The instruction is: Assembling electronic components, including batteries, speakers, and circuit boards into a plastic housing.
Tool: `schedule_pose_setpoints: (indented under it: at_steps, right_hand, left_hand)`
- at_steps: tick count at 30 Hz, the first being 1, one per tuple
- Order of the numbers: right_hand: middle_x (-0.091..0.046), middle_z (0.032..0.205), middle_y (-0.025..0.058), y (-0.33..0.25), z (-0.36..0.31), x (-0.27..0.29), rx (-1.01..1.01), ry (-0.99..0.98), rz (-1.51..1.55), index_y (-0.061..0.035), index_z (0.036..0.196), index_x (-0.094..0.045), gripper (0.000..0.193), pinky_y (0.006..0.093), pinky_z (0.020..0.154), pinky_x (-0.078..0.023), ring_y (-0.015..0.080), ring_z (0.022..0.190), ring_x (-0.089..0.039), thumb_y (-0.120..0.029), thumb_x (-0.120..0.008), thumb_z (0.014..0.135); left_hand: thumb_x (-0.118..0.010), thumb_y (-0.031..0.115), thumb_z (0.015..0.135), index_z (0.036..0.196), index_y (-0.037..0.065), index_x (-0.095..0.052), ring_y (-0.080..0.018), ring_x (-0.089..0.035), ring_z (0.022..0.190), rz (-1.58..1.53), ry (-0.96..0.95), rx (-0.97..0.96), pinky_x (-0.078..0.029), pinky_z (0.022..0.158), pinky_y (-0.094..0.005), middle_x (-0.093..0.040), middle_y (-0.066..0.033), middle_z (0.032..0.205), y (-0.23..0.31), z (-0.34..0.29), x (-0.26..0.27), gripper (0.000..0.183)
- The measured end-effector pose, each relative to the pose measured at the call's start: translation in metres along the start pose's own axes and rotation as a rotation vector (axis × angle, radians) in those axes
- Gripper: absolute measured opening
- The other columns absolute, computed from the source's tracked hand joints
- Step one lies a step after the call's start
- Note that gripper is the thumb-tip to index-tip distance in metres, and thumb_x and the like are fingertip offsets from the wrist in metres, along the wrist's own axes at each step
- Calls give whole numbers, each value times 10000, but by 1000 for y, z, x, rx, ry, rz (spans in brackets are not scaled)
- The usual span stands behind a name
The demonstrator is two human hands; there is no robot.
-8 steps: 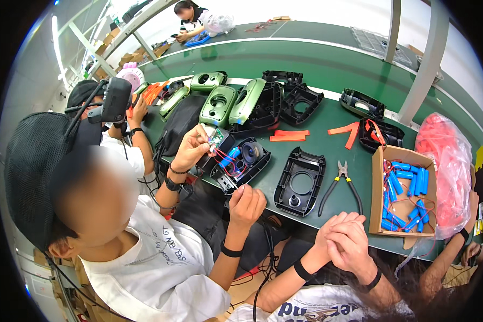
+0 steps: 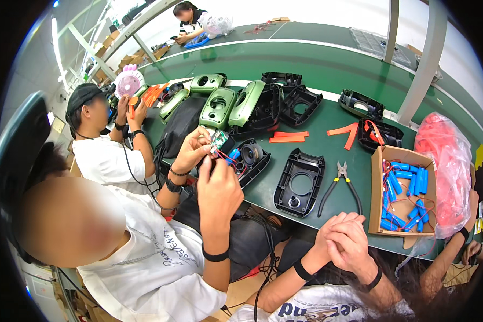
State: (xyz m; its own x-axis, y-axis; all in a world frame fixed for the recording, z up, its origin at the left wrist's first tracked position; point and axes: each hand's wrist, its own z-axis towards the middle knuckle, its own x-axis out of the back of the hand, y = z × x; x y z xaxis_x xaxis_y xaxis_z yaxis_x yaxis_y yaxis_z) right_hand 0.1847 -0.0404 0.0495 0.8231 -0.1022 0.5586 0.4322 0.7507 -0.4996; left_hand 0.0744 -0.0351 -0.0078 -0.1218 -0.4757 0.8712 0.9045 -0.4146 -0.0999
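My left hand (image 2: 327, 236) and my right hand (image 2: 353, 252) are clasped together at the table's near edge, fingers folded round each other, with no object showing in them. Just beyond them lie pliers (image 2: 339, 185) with dark handles, jaws pointing away. Left of the pliers is a black plastic housing half (image 2: 300, 182) with a round opening. To the right stands a cardboard box (image 2: 378, 196) holding several blue battery cells (image 2: 396, 182) with thin wires.
At left a co-worker's hands (image 2: 220, 188) hold a circuit board (image 2: 218, 139), wired near a black housing with a speaker (image 2: 249, 154). Green housings (image 2: 218, 107), black shells (image 2: 300, 104) and orange strips (image 2: 290, 137) lie farther back. Beside the box is a plastic bag (image 2: 443, 172) of red material.
The co-worker at left has leaned back and raised one hand from the housing to the circuit board. A second worker behind shows more fully. My clasped hands have stayed still.
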Motion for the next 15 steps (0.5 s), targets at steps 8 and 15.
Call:
schedule_pose_setpoints:
  at_steps: [8,15]
  right_hand:
    - [-694,1125,159,-11,10,18,-107,37,49,-11,982,-741,211,416,893,-550,327,990,-687,-4,-770,773]
    - [-613,1361,254,-15,34,27,-352,133,141,18,1108,-734,211,450,1032,-530,399,1204,-650,12,-658,911]
  left_hand:
    - [-659,191,872,1032,82,-655,-260,-583,944,-910,144,76,-470,781,-357,-609,-52,988,-4,23,20,193]
    - [-777,8,786,1007,72,-755,-314,-691,952,-787,124,221,-523,894,-423,-727,-139,1075,-60,7,93,232]
